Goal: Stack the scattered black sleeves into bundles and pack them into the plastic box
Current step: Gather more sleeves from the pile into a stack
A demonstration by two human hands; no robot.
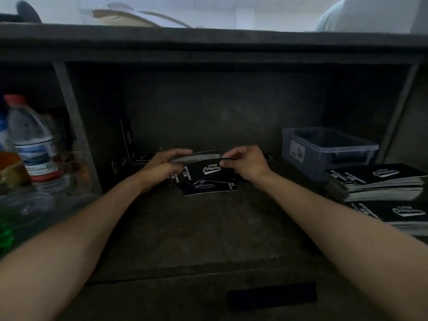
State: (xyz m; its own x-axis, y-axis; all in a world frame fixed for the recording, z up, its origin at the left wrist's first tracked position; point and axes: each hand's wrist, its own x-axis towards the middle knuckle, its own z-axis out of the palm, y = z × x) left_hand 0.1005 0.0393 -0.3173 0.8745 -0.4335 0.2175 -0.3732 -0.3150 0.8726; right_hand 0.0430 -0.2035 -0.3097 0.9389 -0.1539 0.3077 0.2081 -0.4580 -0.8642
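Deep in a dark shelf bay, my left hand (165, 165) and my right hand (245, 164) together grip a small bundle of black sleeves (201, 161) with white lettering, one hand at each end. Under the bundle a few loose sleeves (209, 187) lie flat on the shelf floor. More sleeves (127, 144) lean against the back left corner. The clear plastic box (328, 151) stands at the right rear. Two stacked bundles (377, 184) of sleeves sit in front of the box at the right edge.
A water bottle with a red cap (32, 144) and other bottles fill the left bay behind a divider (74, 126). The shelf top (208, 42) overhangs the bay. A drawer handle slot (271, 295) sits below the shelf's front edge.
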